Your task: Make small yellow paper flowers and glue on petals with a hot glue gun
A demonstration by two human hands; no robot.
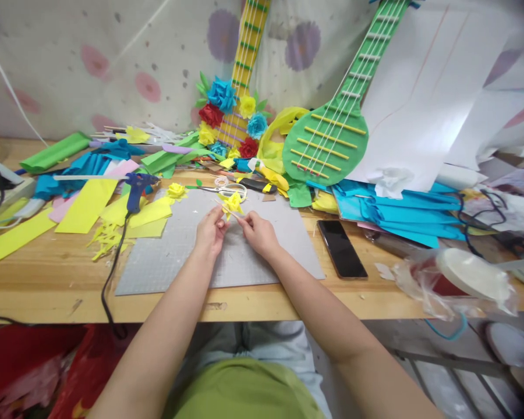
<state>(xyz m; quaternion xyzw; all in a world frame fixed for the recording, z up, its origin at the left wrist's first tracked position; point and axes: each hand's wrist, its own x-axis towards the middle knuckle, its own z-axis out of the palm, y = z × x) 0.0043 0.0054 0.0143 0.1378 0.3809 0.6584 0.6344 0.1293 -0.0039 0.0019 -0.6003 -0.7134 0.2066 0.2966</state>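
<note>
- Along the desk [244,304], a grey mat [174,270] is lying near the front edge, a phone [342,250] resting just beside it.
- The left hand [211,230] is pinching the yellow flower [233,202] low on its side, over the mat.
- The right hand [259,234] is closing finger and thumb on a thin stick [232,213], its tip meeting the flower's underside.
- The flower is probably behaving as light, soft paper, its petals creasing easily; the gathered base is likely offering the safest hold.
- Farther off, a glue gun [135,192], a rose [176,191] and scissors [218,189] are lying.
- Behind, green [325,142] and yellow lutes are leaning upright.
</note>
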